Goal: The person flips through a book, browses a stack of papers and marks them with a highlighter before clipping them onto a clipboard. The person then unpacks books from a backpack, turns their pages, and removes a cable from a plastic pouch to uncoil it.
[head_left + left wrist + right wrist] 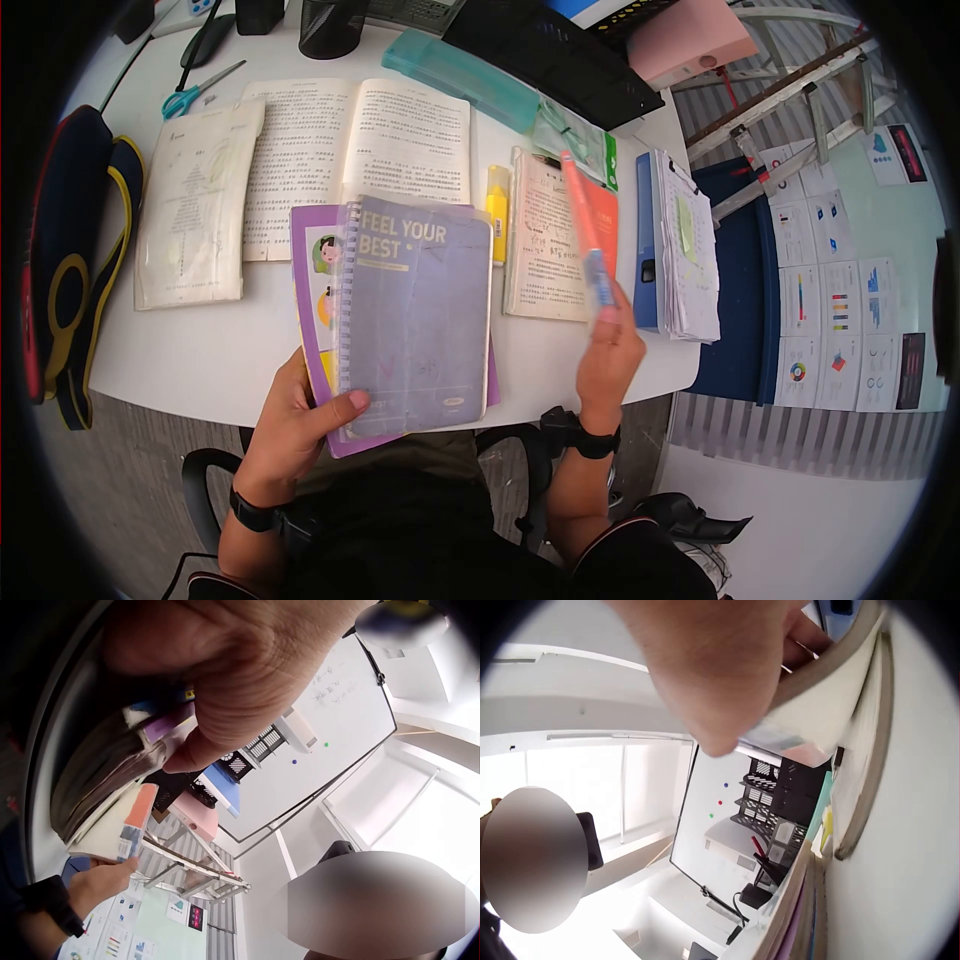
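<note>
My left hand [290, 425] grips the lower left edge of a stack, thumb on top. A grey-purple spiral notebook [420, 310] lies uppermost there, over a purple book [303, 250] with cartoon pictures. My right hand [612, 365] pinches a thin book [582, 210] with orange and blue on it, seen nearly edge-on and blurred in the head view. Its orange part [141, 806] shows in the left wrist view, with the right hand [105, 881] at its lower end. Just beneath and left of it, a worn book [545, 240] with handwriting lies beside an orange-red one [606, 215].
An open book [410, 130] and a worn booklet [195, 210] lie behind and left of the stack. A yellow highlighter [497, 215], teal case [460, 80], scissors [182, 100] and clipped papers [688, 250] are around. A dark bag [75, 260] stands at far left.
</note>
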`<control>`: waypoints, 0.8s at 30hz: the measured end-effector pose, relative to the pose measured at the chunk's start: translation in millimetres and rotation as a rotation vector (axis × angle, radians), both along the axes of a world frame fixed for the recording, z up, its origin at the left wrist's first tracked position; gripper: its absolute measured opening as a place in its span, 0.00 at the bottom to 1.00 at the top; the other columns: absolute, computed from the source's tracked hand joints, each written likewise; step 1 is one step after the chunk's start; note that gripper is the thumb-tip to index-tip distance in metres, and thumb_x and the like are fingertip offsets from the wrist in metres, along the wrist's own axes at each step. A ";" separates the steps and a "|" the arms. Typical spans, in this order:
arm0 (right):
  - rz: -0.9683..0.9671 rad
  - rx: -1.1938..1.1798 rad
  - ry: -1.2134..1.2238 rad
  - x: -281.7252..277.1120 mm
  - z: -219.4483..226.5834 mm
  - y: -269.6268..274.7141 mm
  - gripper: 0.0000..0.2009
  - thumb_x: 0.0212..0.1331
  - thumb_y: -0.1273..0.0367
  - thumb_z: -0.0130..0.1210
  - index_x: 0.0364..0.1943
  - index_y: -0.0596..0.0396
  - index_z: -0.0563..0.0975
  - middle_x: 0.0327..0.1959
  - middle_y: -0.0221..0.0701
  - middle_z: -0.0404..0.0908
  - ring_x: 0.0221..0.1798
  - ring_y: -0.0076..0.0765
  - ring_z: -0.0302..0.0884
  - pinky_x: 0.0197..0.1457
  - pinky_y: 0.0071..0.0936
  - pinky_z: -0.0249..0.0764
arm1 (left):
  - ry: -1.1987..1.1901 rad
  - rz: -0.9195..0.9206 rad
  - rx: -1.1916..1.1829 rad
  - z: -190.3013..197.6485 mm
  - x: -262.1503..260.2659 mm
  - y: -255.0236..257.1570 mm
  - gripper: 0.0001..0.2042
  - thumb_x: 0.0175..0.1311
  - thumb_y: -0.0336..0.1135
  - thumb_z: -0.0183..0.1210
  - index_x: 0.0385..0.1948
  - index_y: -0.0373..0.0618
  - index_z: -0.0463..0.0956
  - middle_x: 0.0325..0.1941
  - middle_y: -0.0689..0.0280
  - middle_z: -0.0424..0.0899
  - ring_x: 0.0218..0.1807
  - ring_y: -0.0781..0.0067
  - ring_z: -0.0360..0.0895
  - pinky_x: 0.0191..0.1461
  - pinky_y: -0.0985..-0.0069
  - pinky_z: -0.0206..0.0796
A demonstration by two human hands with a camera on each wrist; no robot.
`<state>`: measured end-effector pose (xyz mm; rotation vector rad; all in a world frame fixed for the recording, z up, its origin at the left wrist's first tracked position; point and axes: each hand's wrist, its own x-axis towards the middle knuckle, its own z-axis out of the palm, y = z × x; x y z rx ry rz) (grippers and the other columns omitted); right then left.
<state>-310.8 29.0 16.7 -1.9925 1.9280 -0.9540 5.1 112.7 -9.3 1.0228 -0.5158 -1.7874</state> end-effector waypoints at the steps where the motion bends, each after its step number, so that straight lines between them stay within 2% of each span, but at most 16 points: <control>1: -0.106 -0.050 -0.144 -7.2 -2.7 -0.1 0.22 0.73 0.58 0.47 0.56 0.65 0.76 0.47 0.46 0.83 0.48 0.37 0.82 0.52 0.32 0.76 | 0.007 0.005 0.001 0.3 -0.4 -0.2 0.31 0.57 0.29 0.67 0.62 0.30 0.64 0.57 0.56 0.78 0.57 0.68 0.75 0.64 0.69 0.67; 2: -0.105 -0.050 -0.143 -13.2 -5.4 -1.8 0.22 0.73 0.58 0.47 0.56 0.65 0.76 0.47 0.46 0.83 0.48 0.37 0.82 0.52 0.32 0.76 | 0.014 0.011 0.002 0.4 -0.5 -0.3 0.31 0.57 0.29 0.67 0.62 0.30 0.64 0.57 0.56 0.78 0.57 0.68 0.75 0.64 0.69 0.67; 4: -0.214 -0.207 -0.457 -23.3 -11.3 -3.9 0.25 0.78 0.55 0.38 0.50 0.68 0.76 0.43 0.40 0.82 0.44 0.29 0.78 0.50 0.27 0.75 | 0.020 0.008 0.005 0.5 0.0 -0.3 0.31 0.58 0.29 0.67 0.62 0.30 0.64 0.57 0.56 0.78 0.57 0.68 0.75 0.64 0.69 0.67; 8: -0.333 -0.216 -0.471 -17.7 -4.0 -3.1 0.30 0.78 0.51 0.34 0.45 0.70 0.76 0.42 0.39 0.81 0.44 0.31 0.79 0.50 0.25 0.74 | 0.028 0.000 -0.003 0.8 0.6 -1.2 0.31 0.58 0.30 0.67 0.62 0.30 0.64 0.57 0.56 0.78 0.58 0.68 0.75 0.64 0.69 0.66; 10: -0.353 -0.291 -0.506 -15.9 -7.9 -5.3 0.35 0.75 0.44 0.36 0.49 0.69 0.76 0.40 0.34 0.81 0.36 0.22 0.75 0.40 0.20 0.71 | 0.020 0.004 0.002 0.4 -0.1 -1.1 0.31 0.57 0.30 0.66 0.63 0.31 0.63 0.57 0.56 0.78 0.57 0.67 0.76 0.64 0.69 0.67; 14: -0.365 -0.242 -0.516 -15.5 -7.6 -3.1 0.35 0.74 0.43 0.37 0.50 0.70 0.76 0.40 0.35 0.81 0.37 0.23 0.76 0.43 0.20 0.72 | 0.010 0.008 0.013 -1.3 -0.4 0.0 0.32 0.57 0.30 0.65 0.63 0.32 0.63 0.57 0.55 0.78 0.57 0.66 0.77 0.63 0.69 0.68; 17: -0.349 -0.235 -0.519 -16.4 -9.4 -2.7 0.36 0.74 0.43 0.37 0.51 0.70 0.75 0.43 0.37 0.81 0.41 0.25 0.79 0.45 0.21 0.73 | 0.047 0.002 0.012 -1.5 1.1 0.4 0.30 0.59 0.29 0.66 0.63 0.31 0.64 0.58 0.57 0.78 0.58 0.69 0.75 0.64 0.69 0.66; 19: -0.379 -0.231 -0.559 -15.3 -11.9 -3.8 0.34 0.77 0.47 0.32 0.48 0.72 0.75 0.45 0.42 0.81 0.48 0.33 0.79 0.55 0.29 0.74 | 0.057 0.003 0.007 -2.8 1.1 1.0 0.30 0.60 0.29 0.65 0.63 0.32 0.63 0.58 0.58 0.77 0.58 0.69 0.74 0.65 0.69 0.65; 20: -0.372 -0.230 -0.576 -13.5 -13.2 -4.6 0.34 0.77 0.47 0.32 0.48 0.72 0.75 0.45 0.42 0.81 0.48 0.33 0.79 0.55 0.29 0.74 | 0.070 0.002 0.003 -3.3 2.0 1.0 0.30 0.60 0.29 0.65 0.63 0.32 0.63 0.58 0.58 0.77 0.59 0.69 0.74 0.65 0.69 0.65; 22: -0.311 -0.237 -0.570 -9.6 -13.8 -2.2 0.36 0.76 0.46 0.29 0.49 0.73 0.74 0.48 0.46 0.81 0.52 0.37 0.79 0.60 0.32 0.72 | 0.069 0.000 0.013 -2.0 2.9 0.9 0.30 0.60 0.28 0.65 0.64 0.32 0.63 0.58 0.59 0.77 0.59 0.70 0.74 0.65 0.70 0.65; 23: -0.220 -0.189 -0.612 -5.8 -12.2 -1.0 0.38 0.76 0.44 0.27 0.51 0.74 0.74 0.51 0.50 0.81 0.56 0.41 0.79 0.64 0.35 0.71 | 0.082 -0.009 0.028 -1.6 3.0 0.6 0.30 0.61 0.28 0.64 0.64 0.32 0.62 0.58 0.59 0.77 0.59 0.70 0.73 0.65 0.70 0.65; 24: -0.203 -0.154 -0.612 -2.5 -11.4 1.2 0.38 0.76 0.45 0.28 0.50 0.73 0.74 0.51 0.51 0.81 0.57 0.43 0.79 0.64 0.36 0.72 | 0.086 -0.016 0.021 -2.2 3.5 0.8 0.29 0.62 0.27 0.63 0.65 0.32 0.62 0.59 0.59 0.77 0.59 0.71 0.73 0.65 0.70 0.65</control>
